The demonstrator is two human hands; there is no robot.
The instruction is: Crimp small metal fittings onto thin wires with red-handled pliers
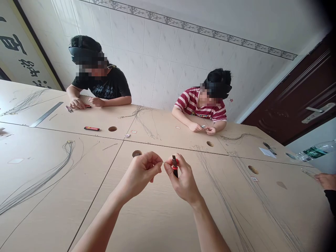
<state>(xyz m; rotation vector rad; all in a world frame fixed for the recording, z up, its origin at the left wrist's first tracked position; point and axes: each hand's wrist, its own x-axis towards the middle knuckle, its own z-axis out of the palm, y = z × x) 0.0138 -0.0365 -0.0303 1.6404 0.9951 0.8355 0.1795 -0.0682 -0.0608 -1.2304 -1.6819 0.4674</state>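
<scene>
Above the middle of the light wooden table (147, 217), my left hand (143, 173) is pinched shut on a thin wire (164, 162) that runs to the right. My right hand (181, 176) is closed around a small tool with red and black handles (175, 165), whose tip meets the wire's end. The two hands nearly touch. What sits at the wire's end is too small to make out.
Bundles of thin wires lie at the left (47, 171) and right (223, 196). The table has round holes (137, 153). Two people sit across, one in black (105, 84), one in stripes (199, 105). A red-black tool (91, 128), a water bottle (315, 151) and another person's hand (325, 180) are nearby.
</scene>
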